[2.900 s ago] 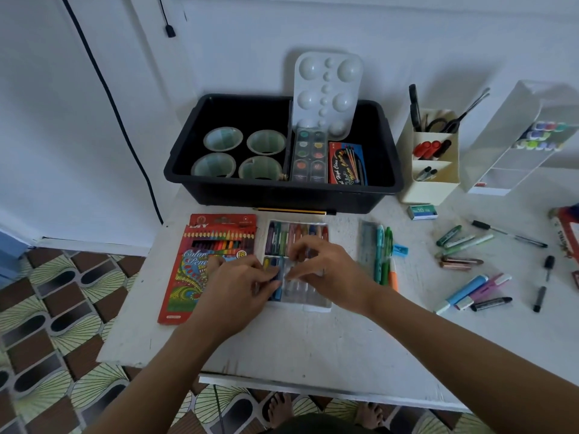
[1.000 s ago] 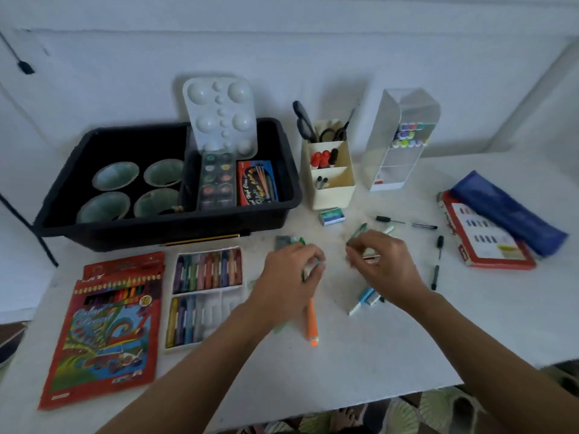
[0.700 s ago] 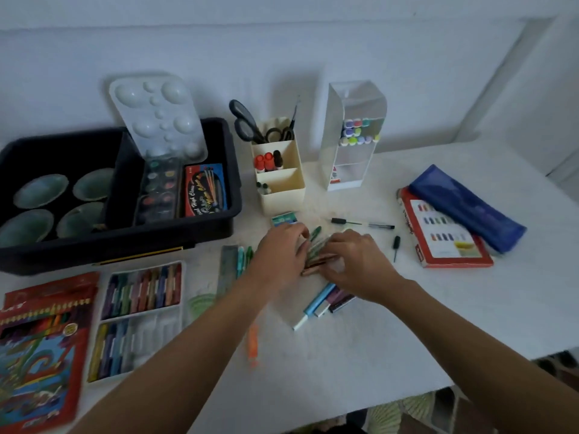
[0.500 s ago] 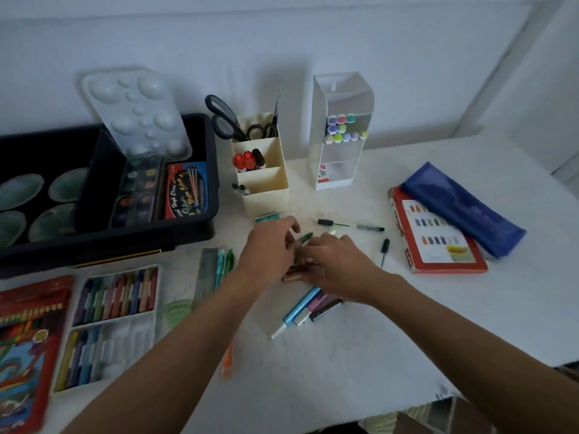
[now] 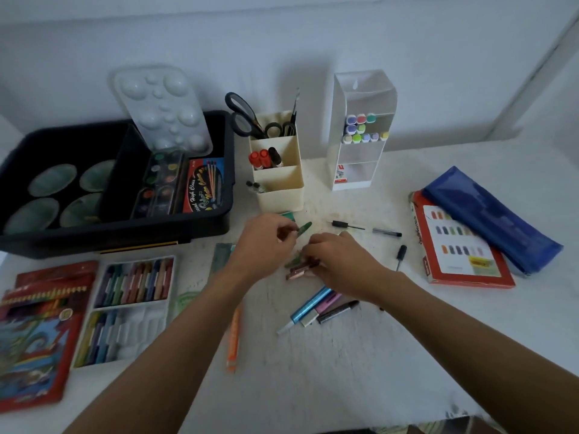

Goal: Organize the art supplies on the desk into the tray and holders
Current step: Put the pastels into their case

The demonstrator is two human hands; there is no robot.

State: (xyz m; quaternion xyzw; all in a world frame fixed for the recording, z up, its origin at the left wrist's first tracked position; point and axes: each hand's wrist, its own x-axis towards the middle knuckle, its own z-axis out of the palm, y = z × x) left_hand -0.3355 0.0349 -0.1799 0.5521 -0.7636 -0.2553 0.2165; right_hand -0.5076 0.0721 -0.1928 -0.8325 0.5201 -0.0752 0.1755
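Observation:
My left hand (image 5: 261,242) pinches a green marker (image 5: 304,228) at the middle of the white desk (image 5: 344,371). My right hand (image 5: 336,260) lies curled over a small bunch of brown and green markers (image 5: 300,270), gripping them against the desk. A blue, a pink and a black marker (image 5: 316,308) lie just below it. The cream pen holder (image 5: 283,180) and the clear marker holder (image 5: 360,133) stand behind my hands. The black tray (image 5: 200,223) sits at the left with a paint palette and cups.
A crayon box (image 5: 131,308) and a red coloured-pencil pack (image 5: 34,333) lie at the left. An orange pen (image 5: 233,339) lies under my left forearm. A black pen (image 5: 366,229), a red box (image 5: 460,245) and a blue pouch (image 5: 488,217) lie at the right.
Both hands left the crayon box and moved right to the loose markers. My left hand has lifted a green marker; my right hand has gathered the brown and green ones.

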